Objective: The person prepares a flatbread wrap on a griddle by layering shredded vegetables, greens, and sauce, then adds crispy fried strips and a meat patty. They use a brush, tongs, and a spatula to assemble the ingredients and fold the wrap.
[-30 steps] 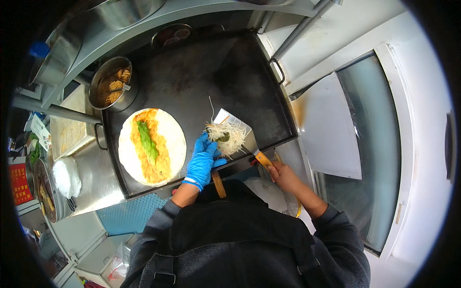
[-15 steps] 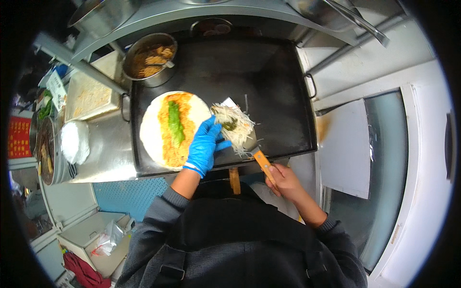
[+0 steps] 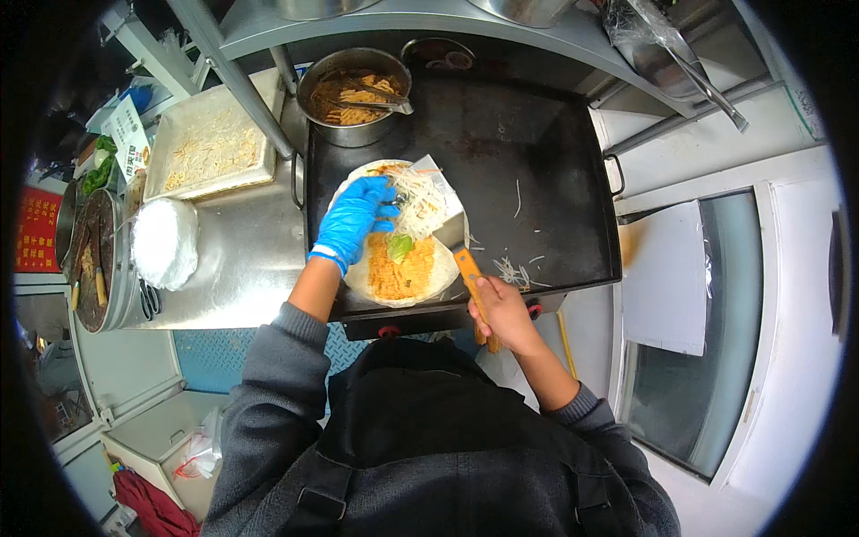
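Note:
My right hand [image 3: 506,313], bare, grips the wooden handle of a flat metal scraper [image 3: 451,231]. Its blade lies over the right part of a round flatbread [image 3: 440,279] on the griddle. Pale shredded vegetables [image 3: 419,204] are heaped on the blade and over the bread. In a blue glove, my left hand [image 3: 356,225] rests against the left side of that heap, fingers spread and slightly bent. An orange-brown sauce [image 3: 394,279] coats the bread's middle, where a piece of green lettuce [image 3: 400,248] shows. The rest of the lettuce is hidden beneath the shreds and glove.
On the black griddle [image 3: 555,179] lie stray shreds [image 3: 514,273]. A steel pot [image 3: 353,134] of brown food with tongs stands at its back left corner. Left are a pale tray [image 3: 268,166], a white plastic-wrapped bundle [image 3: 164,243] and a round board [image 3: 94,268]. A metal shelf [image 3: 447,20] overhangs the back.
The scraper and shreds have moved left from the bare griddle onto the flatbread, with both hands following. Much of the lettuce is now covered. Stray shreds stay behind on the griddle.

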`<act>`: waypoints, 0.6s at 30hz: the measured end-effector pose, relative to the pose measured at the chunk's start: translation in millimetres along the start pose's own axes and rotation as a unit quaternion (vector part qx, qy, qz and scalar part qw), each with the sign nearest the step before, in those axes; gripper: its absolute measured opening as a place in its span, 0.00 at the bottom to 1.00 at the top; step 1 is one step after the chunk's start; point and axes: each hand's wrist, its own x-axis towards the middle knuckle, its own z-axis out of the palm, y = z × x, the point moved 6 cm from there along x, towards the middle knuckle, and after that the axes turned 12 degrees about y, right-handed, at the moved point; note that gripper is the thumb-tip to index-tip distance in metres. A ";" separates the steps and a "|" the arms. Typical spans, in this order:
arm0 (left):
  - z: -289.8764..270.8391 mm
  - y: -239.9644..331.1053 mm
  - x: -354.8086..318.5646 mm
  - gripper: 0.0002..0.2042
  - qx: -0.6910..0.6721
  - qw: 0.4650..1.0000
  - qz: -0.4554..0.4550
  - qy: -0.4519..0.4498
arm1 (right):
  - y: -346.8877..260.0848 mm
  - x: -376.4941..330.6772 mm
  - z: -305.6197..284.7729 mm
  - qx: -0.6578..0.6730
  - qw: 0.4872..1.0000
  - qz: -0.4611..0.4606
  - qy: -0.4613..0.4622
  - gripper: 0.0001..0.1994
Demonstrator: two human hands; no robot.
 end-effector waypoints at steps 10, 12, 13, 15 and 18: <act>-12.3 -10.8 16.3 0.17 0.036 0.997 -0.044 -0.059 | 35.7 -79.0 -6.5 -0.248 0.959 -0.086 0.106 0.13; -16.7 -9.3 18.1 0.17 0.048 0.997 -0.010 -0.056 | 34.1 -93.4 -5.0 -0.296 0.934 -0.146 0.135 0.11; -18.3 -9.1 19.1 0.17 0.050 0.997 0.002 -0.054 | 30.9 -99.9 -5.3 -0.321 0.919 -0.178 0.148 0.11; -18.2 -7.3 21.5 0.18 0.064 0.994 0.030 -0.080 | 29.0 -103.3 -6.7 -0.359 0.903 -0.172 0.164 0.10; -24.2 -4.7 27.5 0.19 0.022 0.997 0.030 -0.069 | 6.6 -104.5 -7.0 -0.429 0.826 -0.293 0.219 0.11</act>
